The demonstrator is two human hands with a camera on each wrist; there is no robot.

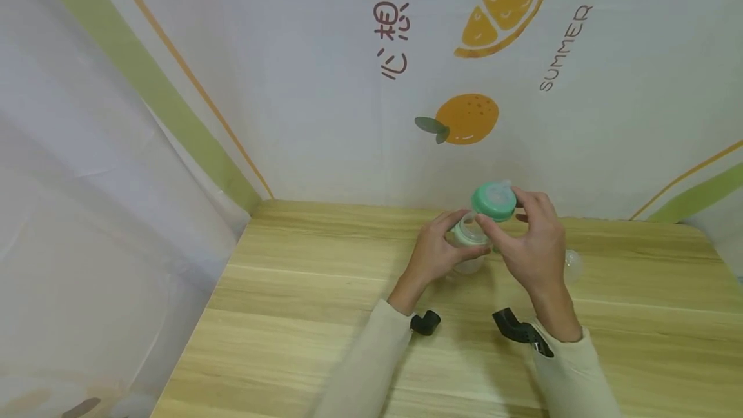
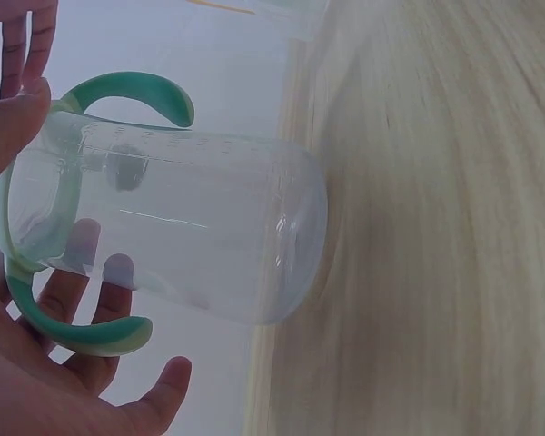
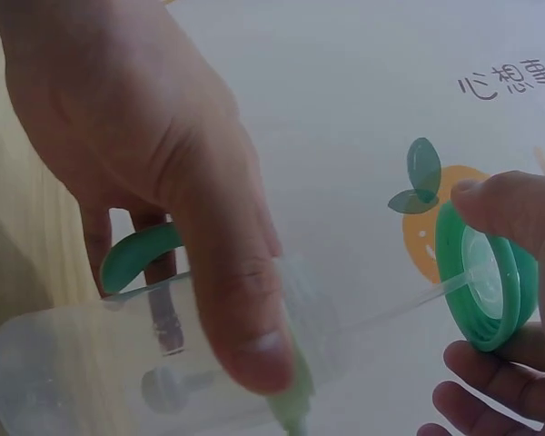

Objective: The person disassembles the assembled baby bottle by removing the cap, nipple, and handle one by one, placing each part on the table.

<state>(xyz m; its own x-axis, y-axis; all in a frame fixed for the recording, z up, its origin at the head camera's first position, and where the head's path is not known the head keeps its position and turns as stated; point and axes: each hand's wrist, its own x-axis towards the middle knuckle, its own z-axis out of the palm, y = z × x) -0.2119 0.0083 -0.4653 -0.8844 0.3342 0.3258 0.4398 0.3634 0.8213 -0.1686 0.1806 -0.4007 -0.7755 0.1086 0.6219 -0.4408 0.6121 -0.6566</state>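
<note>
A clear baby bottle with a pale green neck ring and two green handles is gripped round its neck by my left hand. Its base is close over the tabletop, and its mouth is uncovered. Between the thumb and fingers of my right hand is a green screw lid with a translucent top, tilted and apart from the bottle's rim. From the lid's underside a thin straw runs into the bottle, where a small round weight shows through the wall.
A clear dome-shaped cap lies on the wooden table, right of my right wrist. Black curved mounts stick out from both cuffs. Behind the table hangs a white cloth printed with oranges and lettering.
</note>
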